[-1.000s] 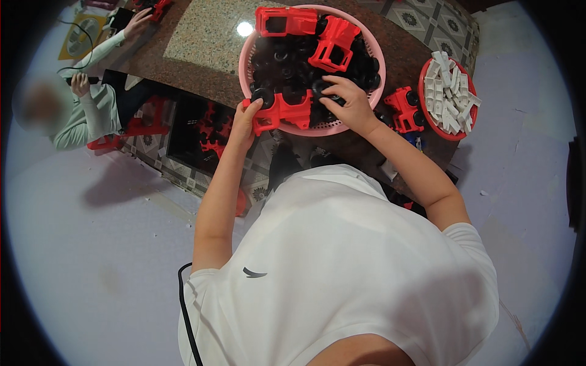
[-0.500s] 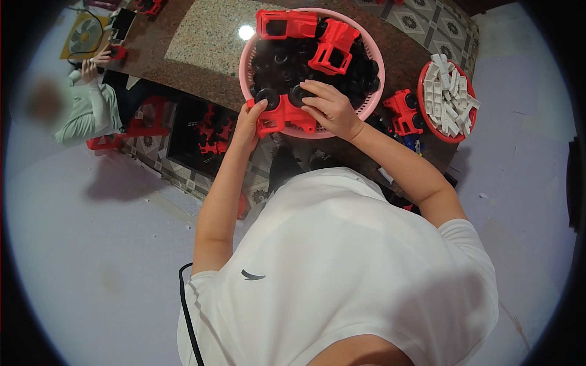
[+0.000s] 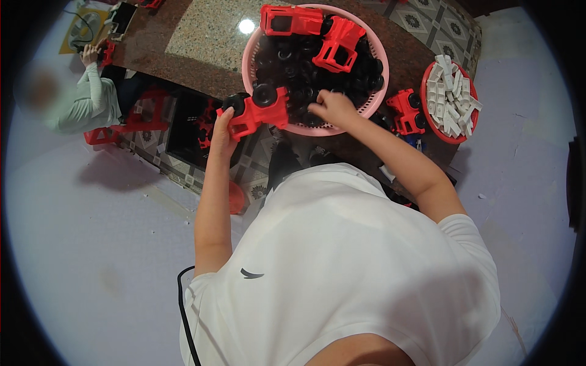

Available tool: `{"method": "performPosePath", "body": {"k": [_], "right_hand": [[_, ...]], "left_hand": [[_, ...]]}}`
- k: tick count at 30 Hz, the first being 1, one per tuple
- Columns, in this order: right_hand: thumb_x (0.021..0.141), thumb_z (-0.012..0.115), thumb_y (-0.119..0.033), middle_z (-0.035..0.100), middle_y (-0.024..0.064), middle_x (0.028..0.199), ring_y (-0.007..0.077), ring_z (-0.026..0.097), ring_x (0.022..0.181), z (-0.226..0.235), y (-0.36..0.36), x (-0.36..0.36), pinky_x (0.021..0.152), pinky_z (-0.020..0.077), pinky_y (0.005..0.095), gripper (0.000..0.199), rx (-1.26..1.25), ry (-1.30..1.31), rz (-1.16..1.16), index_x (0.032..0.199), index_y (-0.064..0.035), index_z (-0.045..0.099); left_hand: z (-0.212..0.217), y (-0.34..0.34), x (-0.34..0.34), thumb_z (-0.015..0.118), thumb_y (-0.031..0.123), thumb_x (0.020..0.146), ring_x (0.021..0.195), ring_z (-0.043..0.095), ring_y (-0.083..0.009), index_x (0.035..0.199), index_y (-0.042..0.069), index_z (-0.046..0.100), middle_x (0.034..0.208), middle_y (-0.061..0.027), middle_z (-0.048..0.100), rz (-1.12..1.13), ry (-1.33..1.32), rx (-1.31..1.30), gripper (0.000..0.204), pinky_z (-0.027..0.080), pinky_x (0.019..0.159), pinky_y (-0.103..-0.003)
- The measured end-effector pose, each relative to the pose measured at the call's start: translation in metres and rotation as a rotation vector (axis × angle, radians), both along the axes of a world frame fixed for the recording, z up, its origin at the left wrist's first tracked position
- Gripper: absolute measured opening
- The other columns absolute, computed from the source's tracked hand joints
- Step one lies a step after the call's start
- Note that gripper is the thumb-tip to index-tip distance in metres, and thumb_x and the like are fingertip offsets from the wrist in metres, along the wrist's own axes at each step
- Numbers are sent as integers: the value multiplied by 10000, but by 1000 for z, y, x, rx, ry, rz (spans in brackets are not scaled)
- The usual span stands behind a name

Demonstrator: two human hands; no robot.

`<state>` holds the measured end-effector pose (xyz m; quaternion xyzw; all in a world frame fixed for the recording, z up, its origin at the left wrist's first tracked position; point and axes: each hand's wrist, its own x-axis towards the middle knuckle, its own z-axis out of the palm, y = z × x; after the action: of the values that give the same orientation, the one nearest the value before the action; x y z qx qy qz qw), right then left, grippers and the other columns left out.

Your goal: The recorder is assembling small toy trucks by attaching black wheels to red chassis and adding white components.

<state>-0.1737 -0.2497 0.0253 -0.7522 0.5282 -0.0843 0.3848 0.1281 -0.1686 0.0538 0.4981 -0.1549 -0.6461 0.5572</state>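
Observation:
My left hand is closed around one end of a red toy truck body, held at the near left rim of a pink basket. Two black wheels show on the truck's upper side. Over the basket's near part, my right hand has its fingers curled down by a heap of loose black toy wheels. Whatever lies between those fingertips is too small and blurred to make out. Two more red truck bodies, one long and one tilted, rest on the wheels at the back.
To the right stands a red basket of white plastic parts, with another red toy truck beside it. A black crate with red pieces is below the table's left edge. At far left a co-worker sits near a fan.
My left hand has drawn the truck body left and turned it. My right hand has let go of it and shifted slightly right, over the loose wheels.

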Motion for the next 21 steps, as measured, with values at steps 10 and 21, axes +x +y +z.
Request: {"method": "performPosePath", "body": {"k": [10,21], "right_hand": [[675,756,-240,509,233,1057,408,608,866,-35,20,1,763,526,446,509,-152,107,-30,1046,11,515],[902,550,-231,679,78,1009,149,641,894,20,-7,-36,796,506,298,340,1058,-892,-193,1132,5,631]], "left_hand": [[-3,8,-12,706,225,721,1051,569,-200,1286,81,444,1153,-81,550,-240,-9,18,639,488,911,-340],[15,-19,-61,767,270,585,1123,527,-195,1328,78,419,1213,-75,526,-545,14,-107,843,416,989,-315]]}}
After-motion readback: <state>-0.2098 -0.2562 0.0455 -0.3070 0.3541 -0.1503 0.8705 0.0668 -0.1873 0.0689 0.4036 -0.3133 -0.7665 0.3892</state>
